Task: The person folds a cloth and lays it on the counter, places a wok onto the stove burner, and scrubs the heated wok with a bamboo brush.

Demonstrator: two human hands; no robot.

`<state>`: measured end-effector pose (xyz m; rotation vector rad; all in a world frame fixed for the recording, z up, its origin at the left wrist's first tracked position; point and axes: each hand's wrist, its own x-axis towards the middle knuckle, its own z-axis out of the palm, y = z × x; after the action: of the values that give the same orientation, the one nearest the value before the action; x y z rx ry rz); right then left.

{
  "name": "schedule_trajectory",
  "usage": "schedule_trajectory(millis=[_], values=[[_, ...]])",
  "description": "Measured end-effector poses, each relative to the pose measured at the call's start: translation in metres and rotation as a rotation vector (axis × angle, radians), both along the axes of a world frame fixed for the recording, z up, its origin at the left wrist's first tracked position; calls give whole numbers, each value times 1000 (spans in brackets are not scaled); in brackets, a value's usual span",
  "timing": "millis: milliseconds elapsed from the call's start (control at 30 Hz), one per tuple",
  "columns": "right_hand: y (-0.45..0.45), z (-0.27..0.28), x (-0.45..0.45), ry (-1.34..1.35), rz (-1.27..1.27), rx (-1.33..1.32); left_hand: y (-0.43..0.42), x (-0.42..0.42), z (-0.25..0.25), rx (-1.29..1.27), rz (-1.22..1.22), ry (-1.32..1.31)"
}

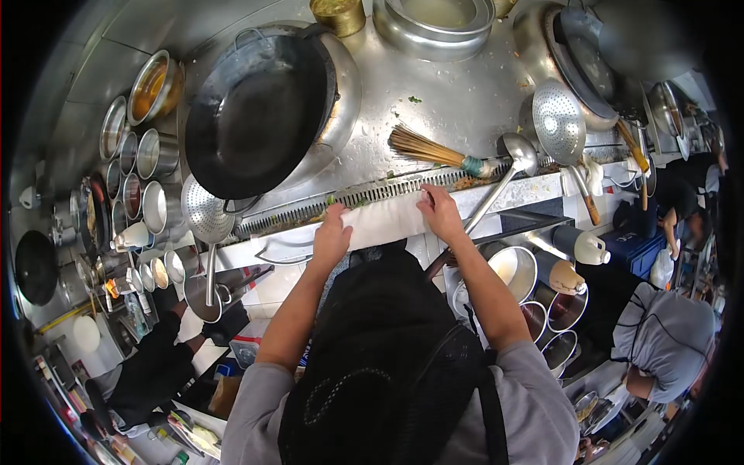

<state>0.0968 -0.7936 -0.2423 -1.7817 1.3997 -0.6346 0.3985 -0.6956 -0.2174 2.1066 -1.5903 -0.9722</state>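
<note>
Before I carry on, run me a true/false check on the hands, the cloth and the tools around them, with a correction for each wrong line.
1. The left hand and the right hand both hold the white cloth. True.
2. In the picture, the twig brush lies to the left of the ladle. True.
3. The right hand is holding the ladle. False: it holds one end of the white cloth.
4. The big black wok is to the right of the twig brush. False: the wok is to its left.
5. Only one perforated skimmer shows. False: there are two, a left skimmer and a right skimmer.
</note>
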Motion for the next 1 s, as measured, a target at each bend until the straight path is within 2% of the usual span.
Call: schedule_trajectory(millis=[100,167,300,367,400,467,500,533,567,633,733,800,1000], values=[[-2,-2,-4,-42,-8,34,0,1,0,-17,50,71],[-2,-6,-5,-18,5,-88,2,1,-2,-71,46,45],[-7,-2,-5,31,70,-93,0,1,-3,22,71,45],[-10,16,-2,297,60,-29,2,-7,1,-82,-10,-283],[-13,27,0,295,63,-32,0,-9,8,-83,-6,-284],[-14,45,3,329,154,-290,2,-14,19,-291,-249,-423],[-15,44,4,326,277,-315,7,-22,18,-282,-247,-422],[-13,44,9,325,281,-314,6,-34,16,-345,-348,-365],[-12,45,18,371,411,-364,2,-43,12,-413,-450,-309],[-9,28,24,436,602,-385,2,-58,-4,-375,-399,-298],[-1,1,17,489,636,-317,14,-52,-35,-291,-320,-280],[-3,-1,17,509,640,-354,17,-45,-34,-265,-434,-381],[3,-6,16,591,647,-415,15,-47,-25,-240,-407,-337]])
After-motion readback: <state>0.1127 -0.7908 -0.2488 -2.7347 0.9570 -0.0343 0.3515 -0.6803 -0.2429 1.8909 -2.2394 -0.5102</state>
